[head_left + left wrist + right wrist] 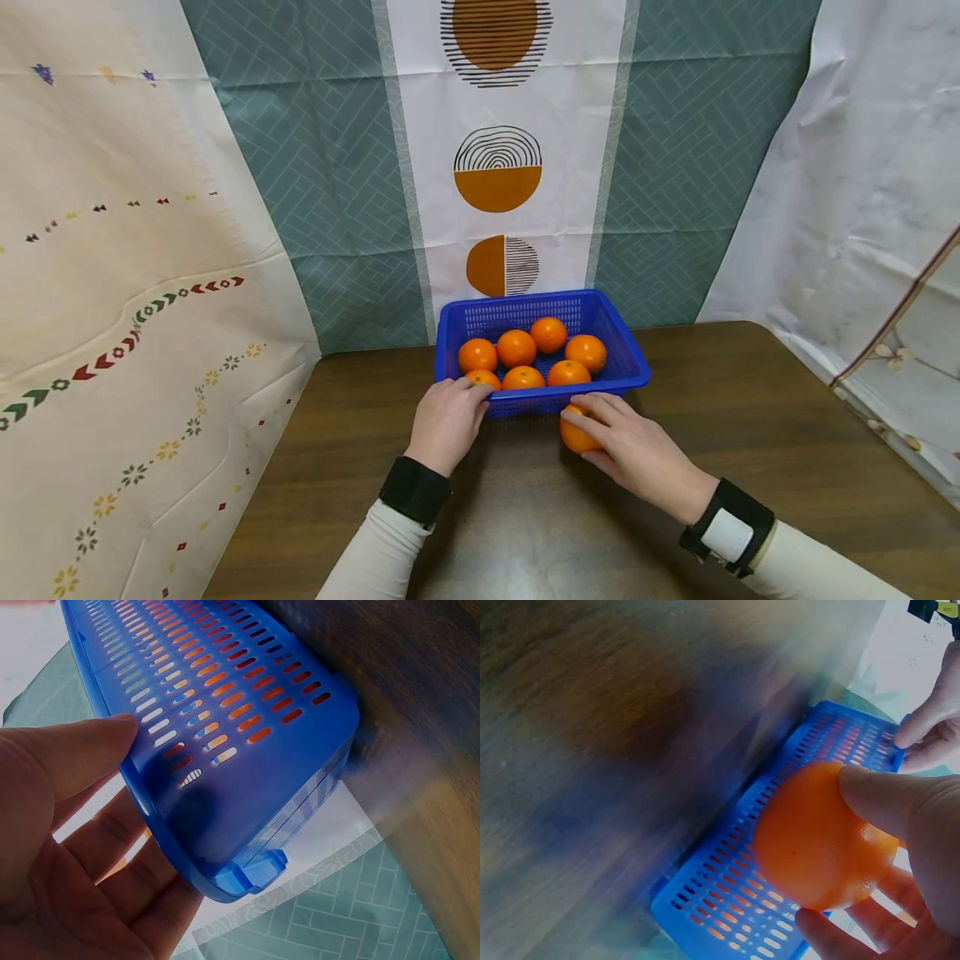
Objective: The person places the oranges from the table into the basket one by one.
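A blue slotted plastic basket (525, 407) stands on the table and holds several oranges (517, 347). At its near left corner my left hand (447, 423) grips the rim. In the left wrist view the thumb (90, 754) presses the outer side, while the other fingers reach over the rim. My right hand (637, 450) holds one orange (574, 435) just in front of the basket's near side, toward its right end. The right wrist view shows this orange (821, 840) between thumb and fingers; whether it touches the basket or table I cannot tell.
The brown wooden table (705, 383) extends on both sides of the basket. Behind it hangs a green and white patterned cloth (315, 167). A cream embroidered cloth (150, 358) borders the left, and a pale marbled cloth (847, 208) the right.
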Available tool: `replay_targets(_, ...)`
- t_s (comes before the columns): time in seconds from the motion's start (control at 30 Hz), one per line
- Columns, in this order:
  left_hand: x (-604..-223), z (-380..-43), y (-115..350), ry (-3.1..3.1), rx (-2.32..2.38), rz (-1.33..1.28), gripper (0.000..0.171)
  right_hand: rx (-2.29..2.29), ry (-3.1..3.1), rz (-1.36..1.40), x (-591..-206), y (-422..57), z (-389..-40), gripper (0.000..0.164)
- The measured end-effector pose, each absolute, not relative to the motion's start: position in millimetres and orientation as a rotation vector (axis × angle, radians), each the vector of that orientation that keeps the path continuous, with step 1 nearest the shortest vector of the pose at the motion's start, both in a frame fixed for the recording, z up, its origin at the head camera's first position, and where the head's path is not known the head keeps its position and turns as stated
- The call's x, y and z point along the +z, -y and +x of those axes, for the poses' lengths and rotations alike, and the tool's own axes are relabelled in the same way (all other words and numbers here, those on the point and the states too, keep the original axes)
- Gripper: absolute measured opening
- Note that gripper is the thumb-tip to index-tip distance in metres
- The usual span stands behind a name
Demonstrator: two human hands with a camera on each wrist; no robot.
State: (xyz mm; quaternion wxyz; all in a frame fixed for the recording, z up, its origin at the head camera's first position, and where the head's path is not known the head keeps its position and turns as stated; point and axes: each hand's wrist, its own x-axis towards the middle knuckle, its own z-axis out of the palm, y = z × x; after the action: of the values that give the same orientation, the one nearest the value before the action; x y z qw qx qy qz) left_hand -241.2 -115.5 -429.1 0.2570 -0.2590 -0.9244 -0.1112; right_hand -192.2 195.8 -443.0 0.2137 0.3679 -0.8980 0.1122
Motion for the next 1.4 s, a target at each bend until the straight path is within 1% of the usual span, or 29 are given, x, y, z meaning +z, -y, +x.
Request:
replay_targets(0.47, -428.9, -241.0, 114.5, 2.531, -0.288, -0.693, 0.023, 0.321, 2.441, 1.07, -426.3, -190.1, -181.4, 0.075)
replay_targets(1.07, -427.1, -238.9, 113.9, 2.535, -0.27, -0.685, 0.023, 0.308, 2.345, 1.095, -398.2, -186.6, -183.3, 0.078)
replay_targets(1.4, -427.8, -239.3, 114.2, 2.538, -0.282, -0.685, 0.023, 0.378, 2.376, 1.072, -381.2, -184.2, -191.7, 0.073)
